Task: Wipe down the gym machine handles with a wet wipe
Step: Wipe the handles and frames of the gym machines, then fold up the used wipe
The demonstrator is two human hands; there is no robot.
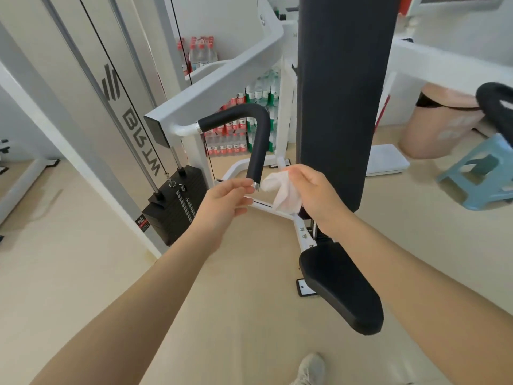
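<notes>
The fingers [298, 173] of the right hand [316, 190] are curled shut on a crumpled white wet wipe [283, 190], which hangs in loose folds below the knuckles, its bunched upper edge just right of the metal end cap of the nearer black handle [256, 145]. Whether cloth and cap touch cannot be told. On the other side, the left hand [227, 201] reaches in with its fingers [245, 184] lightly bent and close together, their tips at the handle's lower end, touching it or very nearly, as if to steady it; they pinch nothing.

The handle is a padded bar bent like an upside-down L. From the cap between the two hands, its long leg rises up and away to a rounded corner, then a shorter leg runs left to a white arm [211, 87] of the machine. So all the grip lies above and beyond the fingers, and the wipe sits at the very bottom of it. The right hand, already holding the wipe beside the cap, looks best placed to close around the bar and slide upward along that leg, the left bracing the free end.

A second black handle [497, 107] shows at the far right edge, well apart from both hands, past the tall black back pad [344, 93]. The seat [341, 287] lies near, under the right forearm.
</notes>
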